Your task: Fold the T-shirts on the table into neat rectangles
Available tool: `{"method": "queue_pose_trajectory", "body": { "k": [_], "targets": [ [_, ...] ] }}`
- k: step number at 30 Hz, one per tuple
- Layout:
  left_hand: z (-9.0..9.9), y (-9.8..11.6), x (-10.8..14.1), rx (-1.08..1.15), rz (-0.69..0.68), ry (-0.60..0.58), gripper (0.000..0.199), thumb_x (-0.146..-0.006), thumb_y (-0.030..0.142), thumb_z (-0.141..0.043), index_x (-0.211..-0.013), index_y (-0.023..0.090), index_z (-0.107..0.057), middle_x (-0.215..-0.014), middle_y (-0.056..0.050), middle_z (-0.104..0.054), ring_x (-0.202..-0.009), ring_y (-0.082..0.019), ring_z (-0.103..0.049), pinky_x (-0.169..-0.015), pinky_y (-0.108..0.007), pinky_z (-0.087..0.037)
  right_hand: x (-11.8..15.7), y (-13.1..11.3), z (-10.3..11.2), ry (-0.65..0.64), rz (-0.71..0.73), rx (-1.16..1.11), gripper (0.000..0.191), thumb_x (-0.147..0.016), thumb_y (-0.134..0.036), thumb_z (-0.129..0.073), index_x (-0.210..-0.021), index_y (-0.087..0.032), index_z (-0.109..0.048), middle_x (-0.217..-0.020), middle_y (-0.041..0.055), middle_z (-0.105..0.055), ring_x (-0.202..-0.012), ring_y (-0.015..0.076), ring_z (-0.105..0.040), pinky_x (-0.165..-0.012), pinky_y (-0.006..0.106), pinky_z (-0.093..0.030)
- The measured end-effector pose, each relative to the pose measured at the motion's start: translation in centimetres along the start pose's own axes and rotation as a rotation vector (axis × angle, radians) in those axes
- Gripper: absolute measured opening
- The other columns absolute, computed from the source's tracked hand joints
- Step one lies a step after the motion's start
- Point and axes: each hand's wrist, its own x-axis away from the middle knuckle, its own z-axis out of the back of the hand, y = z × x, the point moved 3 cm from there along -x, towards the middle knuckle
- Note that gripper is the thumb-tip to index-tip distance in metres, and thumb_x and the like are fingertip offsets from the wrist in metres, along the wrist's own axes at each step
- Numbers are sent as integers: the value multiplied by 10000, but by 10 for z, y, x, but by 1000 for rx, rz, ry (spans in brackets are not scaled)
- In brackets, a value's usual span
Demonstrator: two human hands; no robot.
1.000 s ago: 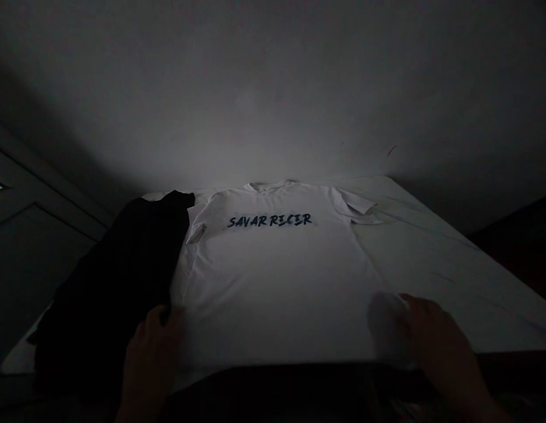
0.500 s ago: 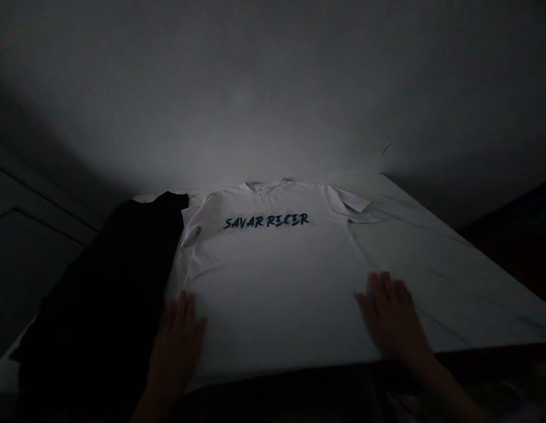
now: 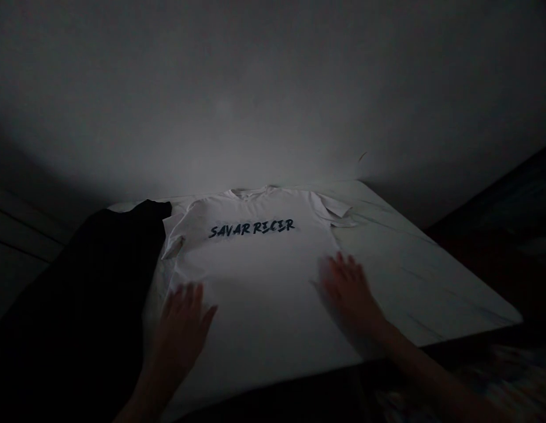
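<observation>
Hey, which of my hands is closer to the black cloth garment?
Left. Your left hand is just beside the black cloth garment, at the left side of the white printed T-shirt; your right hand is across the T-shirt, by its right edge.

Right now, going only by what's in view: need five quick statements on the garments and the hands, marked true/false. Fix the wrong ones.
1. The white T-shirt is spread on the table with its dark lettering facing up. True.
2. A black garment lies to the left of the white T-shirt. True.
3. Both hands are clenched into fists. False: the left hand and the right hand are both open.
4. The neck end is nearest the camera. False: the collar is at the far end, toward the wall.
5. Neither hand covers the lettering. True.
</observation>
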Motion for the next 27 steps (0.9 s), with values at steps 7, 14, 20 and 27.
{"method": "queue_pose_trajectory", "body": {
  "k": [7, 14, 20, 27],
  "targets": [
    [-39, -10, -71, 54, -33, -123, 599, -990, 444, -275, -1496, 137, -370, -1540, -137, -398, -1436, -280, -350, -1139, -494, -349, -76, -35, -18, -230, 207, -39, 597, -1005, -463, -316, -1516, -158, -367, -1598, 103, -287, -1477, 259, -240, -1204, 462, -208],
    [-39, 11, -90, 18, 65, -24, 694, -968, 513, -317, -1486, 54, -369, -1520, -220, -398, -1437, -382, -311, -1146, -571, -282, -88, -50, -25, -87, -32, 56, 687, -988, -491, -366, -1491, -24, -374, -1587, 209, -250, -1486, 358, -156, -1202, 541, -109],
    [-60, -32, -122, 26, 133, -113, 615, -979, 431, -284, -1467, 81, -413, -1520, -200, -408, -1437, -341, -332, -1127, -539, -326, -128, -29, -34, -131, 102, 32, 586, -996, -464, -351, -1486, -150, -425, -1571, 130, -343, -1462, 276, -277, -1193, 467, -202],
    [-82, -13, -173, 39, -46, -141, 578, -993, 402, -297, -1492, 126, -390, -1541, -146, -396, -1443, -293, -333, -1165, -474, -298, -180, -67, -56, -149, 317, -34, 586, -1011, -481, -305, -1511, -186, -380, -1593, 80, -308, -1478, 238, -236, -1201, 446, -182]
  ]
}}
